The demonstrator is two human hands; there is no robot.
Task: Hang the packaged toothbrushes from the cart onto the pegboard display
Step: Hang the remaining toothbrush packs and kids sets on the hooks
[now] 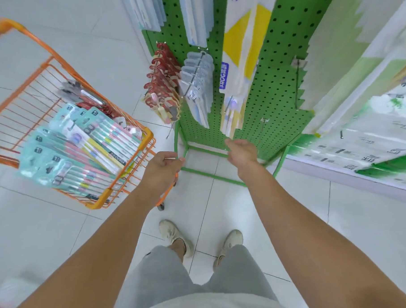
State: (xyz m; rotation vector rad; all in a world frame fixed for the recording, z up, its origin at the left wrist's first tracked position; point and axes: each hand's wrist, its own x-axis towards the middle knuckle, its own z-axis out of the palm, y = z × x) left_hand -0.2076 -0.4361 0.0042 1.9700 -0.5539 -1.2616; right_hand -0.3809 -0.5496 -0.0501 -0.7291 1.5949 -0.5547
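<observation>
Glossy teal toothbrush packs [76, 154] are piled in the orange wire cart [31, 75], whose corner is gripped by the left hand [162, 172]. The right hand [242, 152] is held loosely open, holding nothing, below a "FROG" pack [236, 71] hung on the green perforated pegboard [279, 64].

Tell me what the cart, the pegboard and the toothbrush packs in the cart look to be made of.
Cart: seemingly metal wire and tube with a glossy orange coating, judging by the thin straight bars.
Pegboard: probably sheet metal painted matte green; it is flat with even rows of punched holes, though hardboard cannot be excluded.
Toothbrush packs: printed card backs under clear, shiny plastic, going by the glare on them.
</observation>
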